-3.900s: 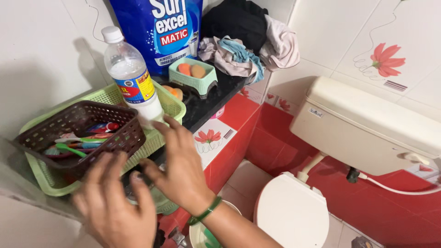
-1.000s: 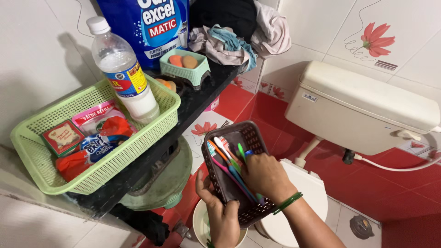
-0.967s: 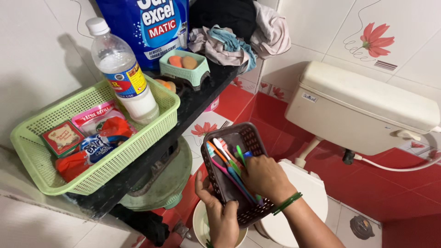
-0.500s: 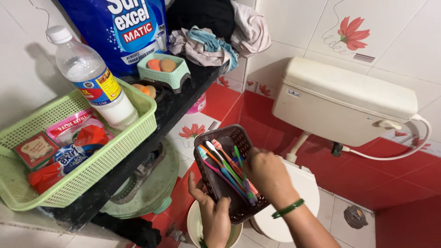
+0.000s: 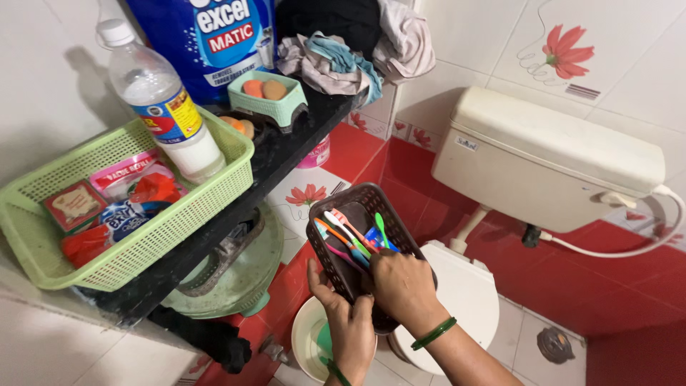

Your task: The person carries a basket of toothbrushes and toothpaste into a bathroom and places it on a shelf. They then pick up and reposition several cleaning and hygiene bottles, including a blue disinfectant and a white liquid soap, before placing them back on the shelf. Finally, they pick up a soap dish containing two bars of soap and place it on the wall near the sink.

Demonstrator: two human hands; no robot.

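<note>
White wall tiles with red flowers and a band of red tiles surround a toilet [image 5: 457, 300] with its lid shut, its cream tank [image 5: 557, 168] on the wall behind it. Just left of the toilet lid and above its near edge, a dark brown basket [image 5: 343, 221] is held in the air, tilted so its open face looks up toward the camera. Its long axis runs from the far end, up and to the left, down toward the hands. Several toothbrushes [image 5: 350, 236] lie inside along that same axis, their heads pointing to the far upper-left end and their handles running down under the right hand.

The left hand [image 5: 350, 325] is closed around the basket's near end from below, thumb on its left wall. The right hand [image 5: 401, 286], with a green bangle [image 5: 433, 334] at the wrist, is curled over the near right part of the basket, fingers closed on the toothbrush handles. So the basket lies just above and beyond both hands, touching each.

Well left of the toilet, a black shelf [image 5: 293, 154] carries a light green basket [image 5: 143, 236] with packets and a clear bottle [image 5: 161, 104] standing in it, a small mint soap dish [image 5: 268, 100], a blue detergent bag [image 5: 214, 36] and a heap of clothes [image 5: 357, 43]. Below the hands stands a pale bucket [image 5: 304, 343].
</note>
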